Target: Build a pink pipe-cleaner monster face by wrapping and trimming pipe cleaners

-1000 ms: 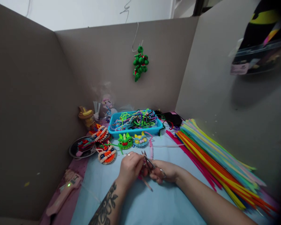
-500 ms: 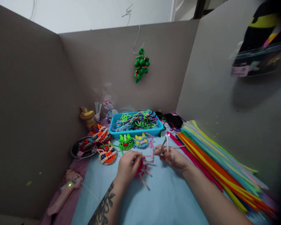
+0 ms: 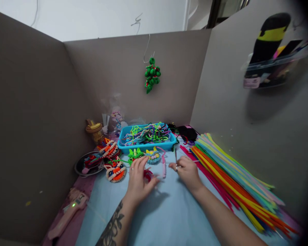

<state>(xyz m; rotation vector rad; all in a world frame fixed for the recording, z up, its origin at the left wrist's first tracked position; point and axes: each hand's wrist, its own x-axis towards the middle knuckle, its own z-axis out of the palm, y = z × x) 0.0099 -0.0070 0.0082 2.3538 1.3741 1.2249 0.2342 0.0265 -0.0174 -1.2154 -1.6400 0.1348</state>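
Note:
My left hand (image 3: 138,177) has its thumb and fingers spread over a crimson, round pipe-cleaner piece (image 3: 148,175). That piece is blurred and partly hidden behind the hand; whether they touch I cannot tell. In my right hand (image 3: 188,171) is a pair of scissors (image 3: 176,156), with the fingers closed round the handles and the metal pointing up. Between the hands lies a pink coiled pipe-cleaner strip (image 3: 164,166). Just beyond my left hand sit a green animal-face piece (image 3: 135,153) and a blue-and-yellow one (image 3: 154,156).
A blue tray (image 3: 133,148) of pipe-cleaner scraps stands at the back. Long coloured pipe cleaners (image 3: 236,181) lie on the right. Orange-and-cream face pieces (image 3: 116,171), a metal bowl (image 3: 78,167) and a pink glue gun (image 3: 70,212) are at left. Grey partitions (image 3: 123,75) enclose the table.
My left fingers have gone from a pinch at the crimson piece to spread apart. My right hand has turned palm down with the scissors. The view has shifted slightly.

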